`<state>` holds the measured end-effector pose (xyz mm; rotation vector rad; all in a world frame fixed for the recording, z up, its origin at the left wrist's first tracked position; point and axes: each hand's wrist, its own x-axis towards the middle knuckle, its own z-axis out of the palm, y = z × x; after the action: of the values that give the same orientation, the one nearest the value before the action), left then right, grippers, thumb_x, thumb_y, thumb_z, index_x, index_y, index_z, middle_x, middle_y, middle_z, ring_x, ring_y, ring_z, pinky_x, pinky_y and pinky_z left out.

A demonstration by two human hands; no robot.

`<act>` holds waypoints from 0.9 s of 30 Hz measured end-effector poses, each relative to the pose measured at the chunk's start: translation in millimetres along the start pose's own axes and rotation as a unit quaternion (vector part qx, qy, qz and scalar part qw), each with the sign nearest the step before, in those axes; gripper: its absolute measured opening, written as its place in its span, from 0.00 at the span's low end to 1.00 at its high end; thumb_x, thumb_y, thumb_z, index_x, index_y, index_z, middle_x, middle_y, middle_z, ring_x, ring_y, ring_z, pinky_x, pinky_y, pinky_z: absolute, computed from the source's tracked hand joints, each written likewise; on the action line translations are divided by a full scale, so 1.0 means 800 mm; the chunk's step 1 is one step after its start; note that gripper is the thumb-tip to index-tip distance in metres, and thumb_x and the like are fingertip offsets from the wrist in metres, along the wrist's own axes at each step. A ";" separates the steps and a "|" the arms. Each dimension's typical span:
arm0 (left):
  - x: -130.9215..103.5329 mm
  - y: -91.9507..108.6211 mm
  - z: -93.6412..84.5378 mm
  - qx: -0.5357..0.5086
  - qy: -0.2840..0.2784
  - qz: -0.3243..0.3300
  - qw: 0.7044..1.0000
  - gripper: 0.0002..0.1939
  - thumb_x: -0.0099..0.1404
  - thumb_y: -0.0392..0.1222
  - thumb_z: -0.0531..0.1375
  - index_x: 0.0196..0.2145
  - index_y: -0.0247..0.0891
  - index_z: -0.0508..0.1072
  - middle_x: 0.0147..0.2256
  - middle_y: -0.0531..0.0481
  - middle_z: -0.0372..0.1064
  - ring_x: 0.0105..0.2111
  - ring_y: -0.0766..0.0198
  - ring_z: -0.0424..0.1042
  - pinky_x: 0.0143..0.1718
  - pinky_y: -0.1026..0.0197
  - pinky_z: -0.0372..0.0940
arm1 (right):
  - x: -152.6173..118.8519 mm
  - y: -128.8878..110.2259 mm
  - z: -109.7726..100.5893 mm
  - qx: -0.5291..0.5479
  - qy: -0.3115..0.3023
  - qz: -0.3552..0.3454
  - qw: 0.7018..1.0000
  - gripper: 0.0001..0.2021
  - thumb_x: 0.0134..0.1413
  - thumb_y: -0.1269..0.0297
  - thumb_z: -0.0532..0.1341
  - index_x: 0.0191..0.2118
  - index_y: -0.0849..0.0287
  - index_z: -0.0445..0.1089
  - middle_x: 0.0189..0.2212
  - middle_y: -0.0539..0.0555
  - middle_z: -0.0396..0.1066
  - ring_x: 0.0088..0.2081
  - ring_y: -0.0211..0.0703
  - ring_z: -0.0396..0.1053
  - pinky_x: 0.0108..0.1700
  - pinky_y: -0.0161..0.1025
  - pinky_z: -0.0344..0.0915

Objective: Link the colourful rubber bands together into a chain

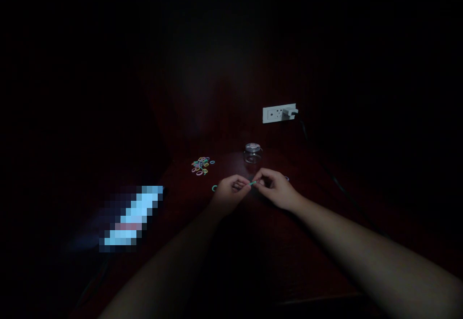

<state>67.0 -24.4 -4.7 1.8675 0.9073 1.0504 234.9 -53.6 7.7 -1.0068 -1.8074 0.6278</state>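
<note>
Between my two hands, near the table's middle, a small green hair tie (pixel 252 183) is pinched at both ends. My left hand (pixel 231 189) grips one end between thumb and fingers. At the other end, the fingertips of my right hand (pixel 275 187) are closed on it. A second green hair tie (pixel 214 188) lies beside my left hand, partly covered by it. Just past my right hand shows the edge of a pale purple hair tie (pixel 287 178). A loose pile of pastel hair ties (pixel 201 165) lies farther back on the left.
Behind my hands stands a small clear jar (pixel 252 155) with a lid on. A white wall socket (pixel 279 113) holds a plug, its dark cable running down the right side. A bright, pixelated screen (pixel 133 217) is at the left. The dark red table (pixel 231 251) is dimly lit.
</note>
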 end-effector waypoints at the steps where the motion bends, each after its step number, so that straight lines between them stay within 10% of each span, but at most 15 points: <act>1: 0.000 0.001 0.000 0.001 0.002 0.000 1.000 0.10 0.53 0.43 0.60 0.31 0.33 0.72 0.26 0.49 0.70 0.26 0.68 0.67 0.25 0.68 0.61 | 0.000 0.000 0.000 -0.003 -0.001 0.001 1.000 0.04 0.47 0.67 0.57 0.28 0.61 0.65 0.18 0.46 0.56 0.21 0.32 0.53 0.23 0.31 0.52; 27: -0.001 0.008 0.000 0.000 0.003 0.008 1.000 0.08 0.53 0.41 0.60 0.28 0.33 0.71 0.24 0.51 0.67 0.24 0.70 0.65 0.24 0.69 0.59 | -0.002 0.000 0.000 0.000 -0.014 0.020 1.000 0.05 0.46 0.66 0.58 0.25 0.61 0.63 0.19 0.47 0.58 0.22 0.33 0.55 0.24 0.31 0.54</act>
<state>67.9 -27.5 0.8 1.8739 0.8974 1.0660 235.5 -54.8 7.3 -1.0420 -1.8160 0.6695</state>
